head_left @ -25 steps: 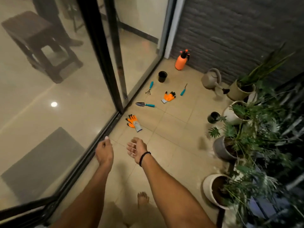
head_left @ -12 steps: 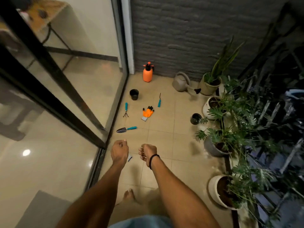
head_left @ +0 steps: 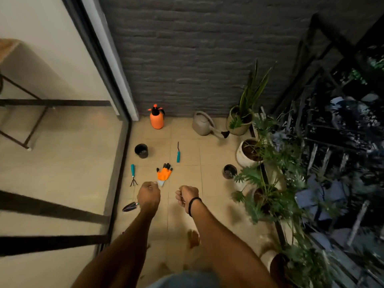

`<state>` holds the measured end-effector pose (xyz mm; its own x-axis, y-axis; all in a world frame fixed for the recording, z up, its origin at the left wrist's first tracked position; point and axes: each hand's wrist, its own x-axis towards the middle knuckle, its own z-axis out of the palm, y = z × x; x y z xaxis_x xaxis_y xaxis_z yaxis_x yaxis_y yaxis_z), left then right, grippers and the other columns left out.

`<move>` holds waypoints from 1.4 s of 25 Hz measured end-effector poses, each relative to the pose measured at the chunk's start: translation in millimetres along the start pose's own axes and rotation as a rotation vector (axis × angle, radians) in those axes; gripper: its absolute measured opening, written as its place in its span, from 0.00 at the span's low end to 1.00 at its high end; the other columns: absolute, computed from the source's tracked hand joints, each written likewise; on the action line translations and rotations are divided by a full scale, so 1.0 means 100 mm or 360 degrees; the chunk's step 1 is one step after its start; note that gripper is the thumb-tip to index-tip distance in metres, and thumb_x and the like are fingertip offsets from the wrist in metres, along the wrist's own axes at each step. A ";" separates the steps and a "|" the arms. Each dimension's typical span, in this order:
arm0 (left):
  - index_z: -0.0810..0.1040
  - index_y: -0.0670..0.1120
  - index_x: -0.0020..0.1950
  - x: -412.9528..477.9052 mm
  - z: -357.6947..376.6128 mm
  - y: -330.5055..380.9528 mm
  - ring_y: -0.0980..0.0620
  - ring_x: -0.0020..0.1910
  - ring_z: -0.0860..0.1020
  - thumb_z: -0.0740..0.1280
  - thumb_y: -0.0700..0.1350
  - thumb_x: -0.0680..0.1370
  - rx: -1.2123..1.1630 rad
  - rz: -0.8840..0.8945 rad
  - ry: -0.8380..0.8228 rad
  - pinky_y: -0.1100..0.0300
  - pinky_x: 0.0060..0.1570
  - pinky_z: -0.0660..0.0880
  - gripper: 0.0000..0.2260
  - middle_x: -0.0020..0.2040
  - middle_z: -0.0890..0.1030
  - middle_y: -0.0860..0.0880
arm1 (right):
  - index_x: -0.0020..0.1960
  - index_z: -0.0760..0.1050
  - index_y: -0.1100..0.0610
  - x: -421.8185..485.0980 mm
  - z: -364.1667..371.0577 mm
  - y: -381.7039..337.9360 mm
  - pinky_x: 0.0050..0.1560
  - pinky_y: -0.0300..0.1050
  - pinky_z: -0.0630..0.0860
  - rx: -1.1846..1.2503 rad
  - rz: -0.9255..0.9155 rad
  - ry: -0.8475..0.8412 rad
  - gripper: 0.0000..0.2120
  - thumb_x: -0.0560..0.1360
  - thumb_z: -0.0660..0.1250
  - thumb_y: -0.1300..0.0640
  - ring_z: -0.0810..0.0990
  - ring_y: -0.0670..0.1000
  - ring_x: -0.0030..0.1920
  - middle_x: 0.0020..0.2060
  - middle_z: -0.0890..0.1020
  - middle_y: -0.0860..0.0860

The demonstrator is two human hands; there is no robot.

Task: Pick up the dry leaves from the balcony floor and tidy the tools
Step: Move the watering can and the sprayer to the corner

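**Curled fingers above scattered tools; leaves hard to make out**

The left hand (head_left: 148, 197) shows only its back. Its fingers are curled under and hidden, so I cannot tell whether they pinch anything. The right hand (head_left: 187, 196) is a loose fist with the fingers curled in, and nothing shows in them.

The trowel (head_left: 129, 206) lies just left of the left fingers, its handle cut off behind that hand. The orange glove (head_left: 164, 173) lies just beyond them, its cuff partly covered by the knuckles. Farther beyond, the hand rake (head_left: 133, 174) lies near the glass door frame (head_left: 122, 163), and a thin teal-handled tool (head_left: 178, 154) lies apart from it. The black pot (head_left: 141, 150) and orange sprayer (head_left: 156, 119) stand nearer the brick wall (head_left: 187, 59).

Dry leaves cannot be picked out on the dim floor (head_left: 207, 154). Bare tile lies open beyond the right fingers as far as the watering can (head_left: 202, 124). To their right, the potted plants (head_left: 268, 196) crowd the edge, dark and blurred.
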<state>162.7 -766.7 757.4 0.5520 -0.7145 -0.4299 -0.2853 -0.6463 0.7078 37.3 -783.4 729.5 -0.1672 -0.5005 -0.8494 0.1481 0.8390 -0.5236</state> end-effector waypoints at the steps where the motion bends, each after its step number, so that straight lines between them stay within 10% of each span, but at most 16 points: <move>1: 0.79 0.40 0.56 0.12 0.13 0.18 0.46 0.48 0.77 0.63 0.49 0.82 -0.0023 -0.0008 0.0003 0.53 0.47 0.75 0.13 0.50 0.82 0.43 | 0.45 0.74 0.59 0.15 -0.06 -0.23 0.26 0.37 0.60 -0.0006 -0.0001 0.0002 0.07 0.74 0.57 0.65 0.67 0.49 0.22 0.31 0.76 0.53; 24: 0.80 0.43 0.55 3.59 3.00 3.42 0.42 0.47 0.82 0.66 0.45 0.81 0.0344 0.0106 -0.0256 0.56 0.43 0.73 0.07 0.47 0.85 0.44 | 0.43 0.76 0.62 3.58 -0.57 -4.36 0.32 0.43 0.69 0.0343 0.0292 0.0173 0.06 0.77 0.63 0.65 0.75 0.51 0.32 0.33 0.79 0.55; 31: 0.71 0.46 0.67 5.13 4.67 3.42 0.41 0.56 0.77 0.66 0.47 0.80 0.1006 0.0417 -0.0621 0.51 0.51 0.72 0.17 0.54 0.79 0.43 | 0.36 0.72 0.55 5.99 -0.79 -4.70 0.39 0.47 0.75 -0.0376 0.0292 0.0114 0.08 0.74 0.61 0.59 0.75 0.54 0.37 0.44 0.82 0.62; 35: 0.59 0.49 0.77 6.13 5.93 3.35 0.42 0.63 0.69 0.65 0.43 0.79 0.1617 0.0846 -0.0762 0.49 0.59 0.71 0.28 0.69 0.68 0.44 | 0.64 0.74 0.60 7.37 -0.77 -4.85 0.63 0.49 0.72 -0.0999 0.0076 0.0138 0.15 0.80 0.61 0.56 0.76 0.59 0.62 0.62 0.77 0.59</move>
<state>-59.2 -1579.8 398.6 -0.0978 -0.8391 -0.5352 -0.9809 -0.0094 0.1940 -232.3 -1543.2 362.3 -0.2570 -0.4627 -0.8484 -0.4379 0.8384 -0.3246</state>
